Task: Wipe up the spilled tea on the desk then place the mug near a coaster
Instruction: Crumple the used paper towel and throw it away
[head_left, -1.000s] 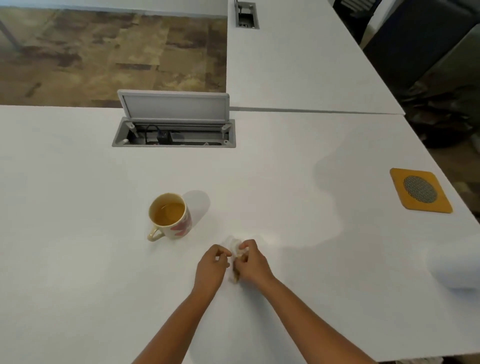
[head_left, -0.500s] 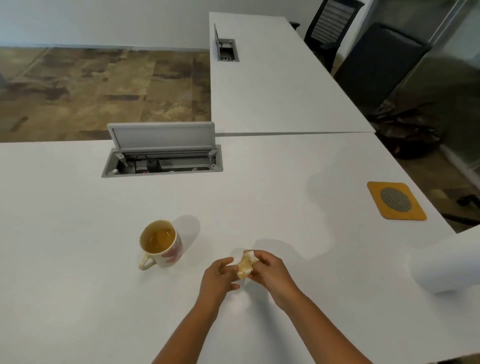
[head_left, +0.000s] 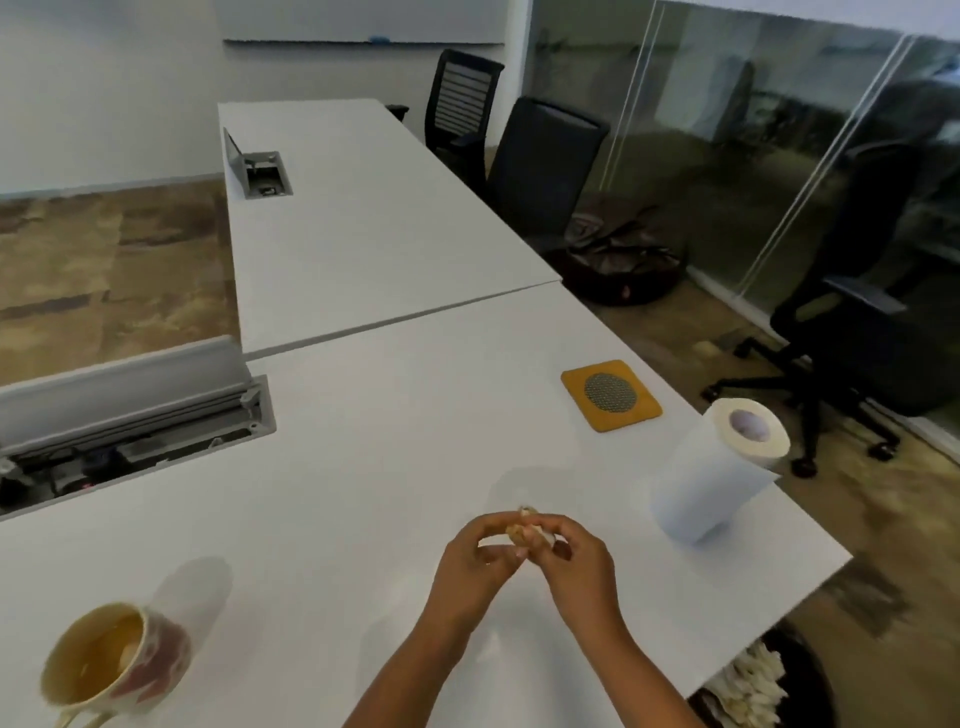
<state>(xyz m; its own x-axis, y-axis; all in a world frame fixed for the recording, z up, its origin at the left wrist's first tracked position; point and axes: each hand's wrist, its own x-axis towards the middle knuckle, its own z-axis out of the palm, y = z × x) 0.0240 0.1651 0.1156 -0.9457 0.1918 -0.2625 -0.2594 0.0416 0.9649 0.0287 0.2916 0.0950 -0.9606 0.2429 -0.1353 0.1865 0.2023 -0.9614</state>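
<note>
A cream mug (head_left: 117, 660) with a red pattern holds tea and stands at the near left of the white desk (head_left: 395, 457). My left hand (head_left: 475, 566) and my right hand (head_left: 574, 564) meet above the desk's middle, both pinching a small tea-stained wad of tissue (head_left: 522, 527) lifted off the surface. An orange coaster (head_left: 611, 394) with a grey mesh centre lies to the far right. No wet patch is visible on the desk.
A roll of paper towel (head_left: 719, 473) stands upright near the right edge, just in front of the coaster. An open cable box (head_left: 124, 441) is sunk into the desk at left. A bin with crumpled tissues (head_left: 753, 680) sits on the floor, and office chairs (head_left: 857, 312) stand to the right.
Both hands lifted the wad off the desk and carried it right, crumpling it smaller. The view swung up and right, so the mug now sits at the lower left.
</note>
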